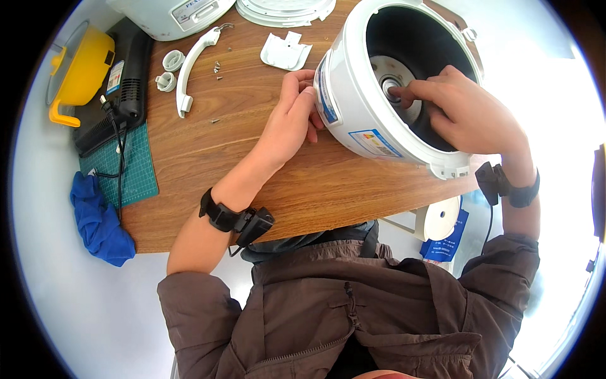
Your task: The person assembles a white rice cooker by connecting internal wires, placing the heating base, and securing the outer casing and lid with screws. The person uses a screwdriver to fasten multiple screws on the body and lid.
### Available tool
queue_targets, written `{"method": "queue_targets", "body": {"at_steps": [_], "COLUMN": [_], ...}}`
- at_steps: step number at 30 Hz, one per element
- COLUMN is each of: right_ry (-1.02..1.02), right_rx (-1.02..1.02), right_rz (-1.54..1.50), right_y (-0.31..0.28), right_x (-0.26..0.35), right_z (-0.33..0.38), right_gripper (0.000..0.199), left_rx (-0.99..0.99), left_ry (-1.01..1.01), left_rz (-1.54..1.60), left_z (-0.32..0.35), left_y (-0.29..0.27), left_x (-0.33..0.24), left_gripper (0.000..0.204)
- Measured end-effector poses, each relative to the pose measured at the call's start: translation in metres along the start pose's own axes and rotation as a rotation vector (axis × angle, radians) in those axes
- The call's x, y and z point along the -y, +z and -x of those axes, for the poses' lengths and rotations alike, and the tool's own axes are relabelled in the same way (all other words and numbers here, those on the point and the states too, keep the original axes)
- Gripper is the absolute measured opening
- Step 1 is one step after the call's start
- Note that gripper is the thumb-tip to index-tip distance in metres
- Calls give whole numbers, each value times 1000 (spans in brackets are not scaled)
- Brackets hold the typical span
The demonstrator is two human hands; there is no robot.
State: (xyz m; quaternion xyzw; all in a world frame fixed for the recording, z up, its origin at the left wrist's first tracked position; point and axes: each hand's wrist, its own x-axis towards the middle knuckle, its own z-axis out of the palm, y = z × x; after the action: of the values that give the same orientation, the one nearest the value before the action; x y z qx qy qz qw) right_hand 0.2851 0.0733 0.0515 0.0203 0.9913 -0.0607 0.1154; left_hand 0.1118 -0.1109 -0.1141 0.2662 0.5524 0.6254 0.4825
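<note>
A white rice cooker body (363,120) stands tilted on the wooden table, its dark opening facing up and toward the right. My left hand (295,110) holds its left side, thumb and fingers against the wall near a blue-edged label. Inside the opening is my right hand (464,107), holding nothing. Its index finger reaches to the round metal centre piece (391,85) of the heating plate (384,68), and the other fingers are partly bent. The tip of that finger touches or nearly touches the centre piece.
Left of the cooker lie a white curved handle (192,69), a white plastic cover piece (285,52), two small white caps (173,60) and several screws (217,66). Farther left are a black device (132,76), a yellow-handled container (88,69), a green mat (140,170) and a blue cloth (98,218).
</note>
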Motion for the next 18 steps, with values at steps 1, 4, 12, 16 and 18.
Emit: {"method": "queue_targets", "body": {"at_steps": [1, 4, 12, 16, 18], "right_ry": [-24, 24, 7, 10, 19], "right_rx": [-22, 35, 9, 10, 22], "right_rz": [15, -58, -40, -55, -58], "right_y": [1, -1, -2, 1, 0], "right_x": [0, 0, 1, -2, -1], "right_z": [0, -1, -2, -1, -1], "right_gripper": [37, 37, 36, 36, 36], "left_rx": [0, 6, -14, -3, -4], "left_ry": [-4, 5, 13, 13, 9], "left_rz": [15, 22, 6, 1, 2], "left_z": [0, 1, 1, 0, -1], "left_y": [0, 0, 1, 0, -1], "left_x": [1, -2, -1, 1, 2], "left_gripper": [43, 43, 42, 42, 42]}}
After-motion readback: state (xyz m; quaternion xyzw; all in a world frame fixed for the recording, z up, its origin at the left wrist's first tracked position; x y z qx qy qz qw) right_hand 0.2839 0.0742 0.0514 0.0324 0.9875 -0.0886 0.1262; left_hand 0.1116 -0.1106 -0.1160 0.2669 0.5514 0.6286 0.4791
